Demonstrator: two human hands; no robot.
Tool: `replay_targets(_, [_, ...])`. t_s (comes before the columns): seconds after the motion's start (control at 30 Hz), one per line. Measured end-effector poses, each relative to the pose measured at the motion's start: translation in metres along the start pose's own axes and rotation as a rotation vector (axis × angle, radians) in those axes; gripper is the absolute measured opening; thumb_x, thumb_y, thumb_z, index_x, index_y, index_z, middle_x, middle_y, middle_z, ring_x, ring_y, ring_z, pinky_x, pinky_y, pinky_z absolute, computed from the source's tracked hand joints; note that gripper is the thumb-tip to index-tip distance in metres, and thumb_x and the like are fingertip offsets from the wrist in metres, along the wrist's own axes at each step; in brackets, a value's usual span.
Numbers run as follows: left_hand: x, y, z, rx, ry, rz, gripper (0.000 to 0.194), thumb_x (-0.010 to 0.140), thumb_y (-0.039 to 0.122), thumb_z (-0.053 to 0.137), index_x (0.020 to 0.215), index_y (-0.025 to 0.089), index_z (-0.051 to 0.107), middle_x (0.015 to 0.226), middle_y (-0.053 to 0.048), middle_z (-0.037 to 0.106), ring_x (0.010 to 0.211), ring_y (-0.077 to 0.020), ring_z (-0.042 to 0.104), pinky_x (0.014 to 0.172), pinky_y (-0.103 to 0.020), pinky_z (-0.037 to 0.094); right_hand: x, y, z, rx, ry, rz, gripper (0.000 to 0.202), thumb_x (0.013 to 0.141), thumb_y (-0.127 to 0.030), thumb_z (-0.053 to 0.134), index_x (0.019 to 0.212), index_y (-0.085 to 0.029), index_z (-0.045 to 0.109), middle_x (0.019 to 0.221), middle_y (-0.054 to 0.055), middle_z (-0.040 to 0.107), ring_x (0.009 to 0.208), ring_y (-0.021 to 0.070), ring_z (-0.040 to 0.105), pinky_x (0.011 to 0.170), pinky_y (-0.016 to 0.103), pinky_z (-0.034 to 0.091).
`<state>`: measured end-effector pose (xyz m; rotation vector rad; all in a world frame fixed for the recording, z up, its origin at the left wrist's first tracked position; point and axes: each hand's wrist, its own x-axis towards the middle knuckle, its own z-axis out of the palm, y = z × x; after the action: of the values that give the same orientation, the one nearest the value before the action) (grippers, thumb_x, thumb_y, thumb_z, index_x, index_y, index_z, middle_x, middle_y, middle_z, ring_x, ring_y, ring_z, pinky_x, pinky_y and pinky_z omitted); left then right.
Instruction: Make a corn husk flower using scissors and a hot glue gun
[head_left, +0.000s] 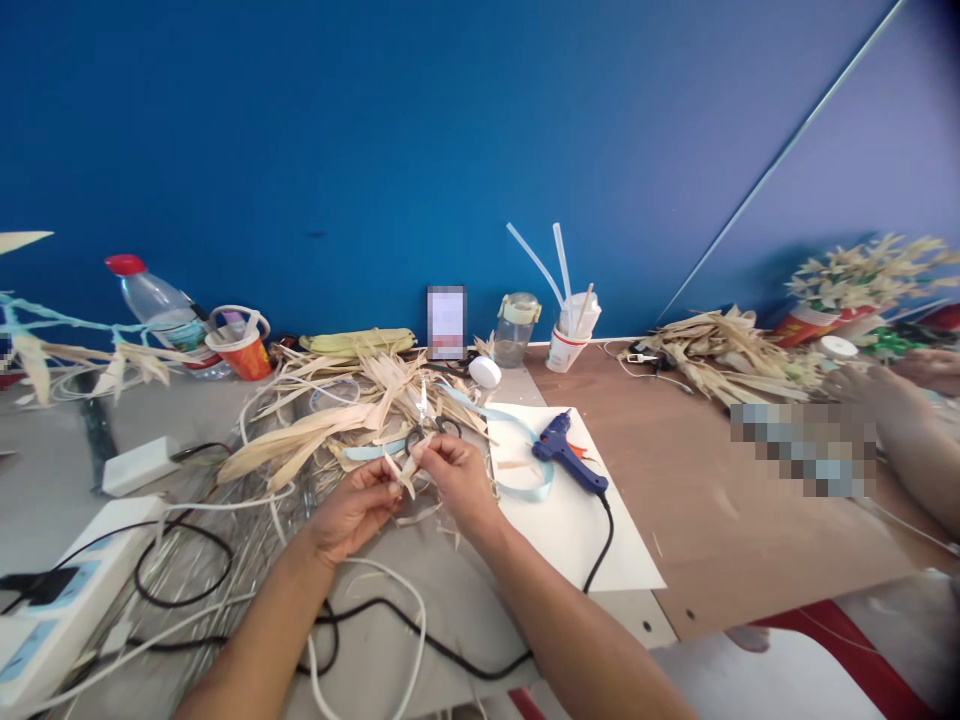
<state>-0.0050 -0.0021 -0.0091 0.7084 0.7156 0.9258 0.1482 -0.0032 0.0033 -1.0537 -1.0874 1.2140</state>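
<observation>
Fingers of both hands are closed on one small, pale strip of dried corn husk point(408, 480): the person's left hand point(358, 510) pinches it from the left, the right hand point(456, 480) from the right. Just beyond them, black-handled metal scissors point(423, 403) lie against a loose, straw-coloured heap of dried husks point(382, 382). To the right, a dark blue glue gun point(568, 458) rests on a white sheet of paper point(547, 550), a light-blue satin ribbon point(536, 493) curling beside it. On the far side, a white-and-red paper cup point(566, 352) holds translucent sticks. Near left sits a long white power strip point(94, 600). Over at the right, another person's hands point(866, 395) are too blurred for me to tell what they hold.
</observation>
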Motion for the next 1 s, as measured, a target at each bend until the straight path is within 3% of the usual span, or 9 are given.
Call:
replay_targets(0.43, [-0.004, 0.003, -0.001, 0.012, -0.079, -0.103, 0.021, 0.058, 0.011, 0.083, 0.072, 0.013, 0.068, 0.063, -0.001, 0.061, 0.057, -0.0094, 0.053, 0.056, -0.021, 0.043, -0.005, -0.017, -0.001, -0.146, -0.058, -0.036, 0.011, 0.070, -0.026, 0.062, 0.062, -0.019, 0.065, 0.063, -0.002, 0.063, 0.064, 0.0139, 0.056, 0.066, 0.024, 0.045])
replay_targets(0.6, [-0.002, 0.002, -0.002, 0.017, -0.055, -0.070, 0.019, 0.059, 0.012, 0.082, 0.070, 0.012, 0.067, 0.061, -0.001, 0.059, 0.055, -0.0084, 0.051, 0.055, -0.020, 0.042, -0.004, -0.015, -0.003, -0.188, -0.083, -0.080, 0.013, 0.072, -0.028, 0.060, 0.065, -0.018, 0.067, 0.065, -0.001, 0.064, 0.067, 0.0146, 0.057, 0.068, 0.025, 0.046])
replay_targets(0.73, [-0.001, 0.000, -0.005, 0.009, -0.035, -0.033, 0.019, 0.059, 0.013, 0.082, 0.071, 0.012, 0.068, 0.061, -0.001, 0.059, 0.055, -0.0084, 0.050, 0.055, -0.020, 0.042, -0.002, -0.013, -0.007, -0.197, -0.097, -0.123, 0.018, 0.076, -0.034, 0.060, 0.078, -0.019, 0.070, 0.080, 0.002, 0.070, 0.079, 0.0178, 0.062, 0.079, 0.029, 0.047])
replay_targets(0.83, [0.000, 0.001, -0.007, 0.001, -0.015, -0.012, 0.020, 0.058, 0.013, 0.083, 0.071, 0.012, 0.068, 0.061, -0.001, 0.059, 0.055, -0.0088, 0.051, 0.055, -0.021, 0.042, 0.003, -0.008, -0.013, -0.326, 0.066, -0.168, 0.023, 0.079, -0.035, 0.058, 0.090, -0.020, 0.070, 0.093, 0.005, 0.071, 0.092, 0.0211, 0.062, 0.088, 0.035, 0.045])
replay_targets(1.0, [0.000, 0.003, -0.008, -0.025, 0.001, 0.045, 0.020, 0.056, 0.014, 0.083, 0.069, 0.013, 0.067, 0.059, 0.000, 0.058, 0.052, -0.0072, 0.047, 0.052, -0.019, 0.040, 0.013, 0.001, -0.029, -0.742, 0.403, -0.435, 0.025, 0.078, -0.025, 0.055, 0.097, -0.019, 0.070, 0.107, 0.010, 0.067, 0.112, 0.0275, 0.052, 0.103, 0.047, 0.034])
